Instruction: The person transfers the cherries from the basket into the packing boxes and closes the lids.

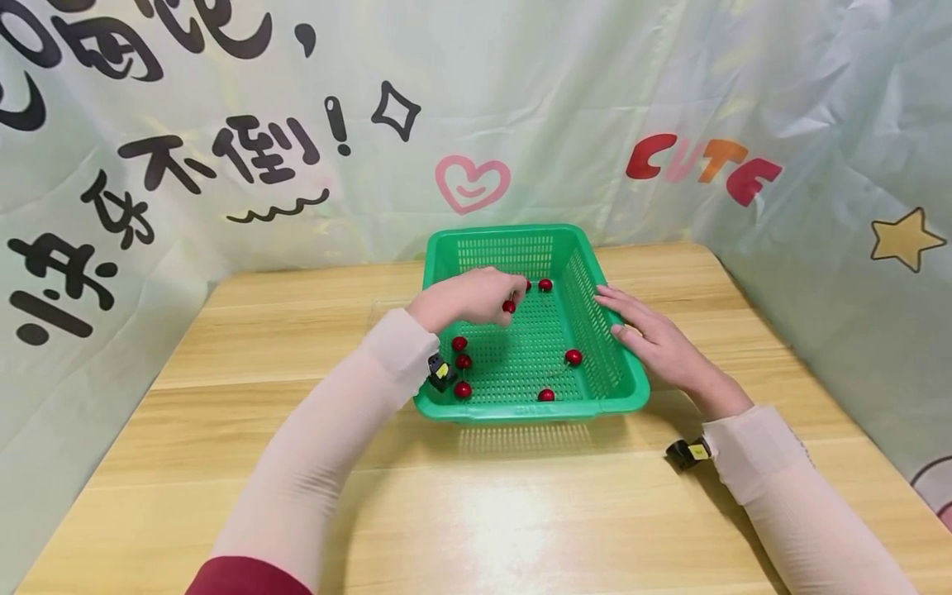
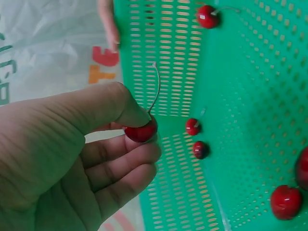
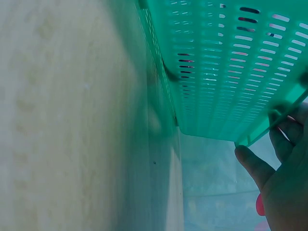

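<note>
A green plastic basket (image 1: 531,409) with perforated walls stands on the table. Over its inside, my left hand (image 1: 476,296) pinches a red cherry (image 2: 141,131) between thumb and fingers, its thin stem pointing up in the left wrist view. Several other cherries lie spread on the basket floor: one cherry (image 1: 573,357) by the right wall, another cherry (image 1: 546,396) near the front, a cherry (image 1: 459,343) toward the left, and a cherry (image 1: 545,285) at the back. My right hand (image 1: 654,335) rests on the basket's right rim, fairly straight fingers and thumb touching it.
The wooden table (image 1: 521,504) extends around the basket. Printed cloth (image 1: 565,107) hangs behind and along both sides. A clear, flat-edged thing (image 1: 390,310) lies left of the basket, partly hidden by my left arm. Small black cameras (image 1: 687,453) sit at both wrists.
</note>
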{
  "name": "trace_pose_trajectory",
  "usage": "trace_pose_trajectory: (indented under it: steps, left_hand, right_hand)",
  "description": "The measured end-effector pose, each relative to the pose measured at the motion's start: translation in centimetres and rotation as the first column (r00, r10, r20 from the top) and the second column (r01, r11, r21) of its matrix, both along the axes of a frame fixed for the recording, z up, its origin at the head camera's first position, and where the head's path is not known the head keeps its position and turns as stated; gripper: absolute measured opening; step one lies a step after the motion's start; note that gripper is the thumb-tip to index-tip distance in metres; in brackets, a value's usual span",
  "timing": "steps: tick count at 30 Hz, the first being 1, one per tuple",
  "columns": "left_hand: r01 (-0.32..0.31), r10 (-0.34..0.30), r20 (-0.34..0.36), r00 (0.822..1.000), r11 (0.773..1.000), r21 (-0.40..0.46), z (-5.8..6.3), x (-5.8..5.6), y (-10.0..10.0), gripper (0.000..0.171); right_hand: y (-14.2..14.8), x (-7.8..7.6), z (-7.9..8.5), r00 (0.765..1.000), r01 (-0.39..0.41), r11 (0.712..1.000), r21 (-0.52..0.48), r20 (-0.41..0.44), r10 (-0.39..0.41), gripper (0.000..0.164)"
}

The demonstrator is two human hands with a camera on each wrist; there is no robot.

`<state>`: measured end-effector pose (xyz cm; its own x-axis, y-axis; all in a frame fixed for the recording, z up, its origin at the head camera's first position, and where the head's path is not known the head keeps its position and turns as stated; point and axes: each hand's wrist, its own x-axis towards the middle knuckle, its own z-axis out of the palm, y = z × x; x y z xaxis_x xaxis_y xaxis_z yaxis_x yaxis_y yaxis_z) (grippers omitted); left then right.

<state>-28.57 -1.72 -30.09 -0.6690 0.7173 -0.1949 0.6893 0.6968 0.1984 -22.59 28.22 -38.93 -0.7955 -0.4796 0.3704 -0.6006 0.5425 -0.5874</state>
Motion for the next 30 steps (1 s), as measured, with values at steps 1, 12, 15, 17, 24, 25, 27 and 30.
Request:
trace_pose_trajectory:
  steps: [1, 12, 15, 17, 24, 25, 27, 30]
  left_hand:
    - [0.0, 0.0, -0.005, 1.0, 1.0, 0.014, 0.3, 0.0, -0.1, 0.013]
    - [-0.043, 0.055, -0.082, 0.995, 0.989, 0.142, 2.8, 0.6, -1.8, 0.016]
    - [-0.054, 0.073, -0.101, 0.992, 0.983, 0.173, 3.4, 0.8, -2.7, 0.015]
    - [-0.063, 0.086, -0.106, 0.991, 0.978, 0.201, 3.7, 0.9, -3.4, 0.014]
    - [-0.074, 0.111, -0.123, 0.986, 0.959, 0.274, 3.8, 1.4, -6.0, 0.013]
    - [-0.078, 0.116, -0.123, 0.986, 0.957, 0.279, 3.7, 1.5, -6.3, 0.013]
    - [-0.086, 0.126, -0.124, 0.984, 0.953, 0.289, 3.6, 1.7, -7.0, 0.015]
    - [-0.106, 0.148, -0.118, 0.982, 0.947, 0.304, 3.5, 2.0, -8.0, 0.015]
  right_hand:
    - [0.0, 0.0, 0.0, 1.0, 0.0, 1.0, 0.0, 0.0, 0.0, 0.047]
    - [-0.1, 0.1, 0.1, 1.0, 0.006, 1.0, 0.0, 0.005, -0.006, 0.047]
    - [-0.1, 0.1, 0.1, 1.0, 0.007, 1.0, 0.002, 0.006, -0.007, 0.046]
    - [-0.1, 0.1, 0.1, 1.0, 0.008, 1.0, 0.004, 0.006, -0.008, 0.047]
    - [-0.1, 0.0, 0.1, 1.0, 0.006, 1.0, 0.002, 0.017, -0.006, 0.047]
    - [-0.1, 0.0, 0.1, 1.0, 0.006, 1.0, 0.001, 0.018, -0.006, 0.047]
    - [-0.1, 0.0, 0.1, 1.0, 0.005, 1.0, -0.002, 0.018, -0.005, 0.047]
    - [-0.1, 0.1, 0.0, 1.0, 0.005, 1.0, -0.004, 0.014, -0.005, 0.047]
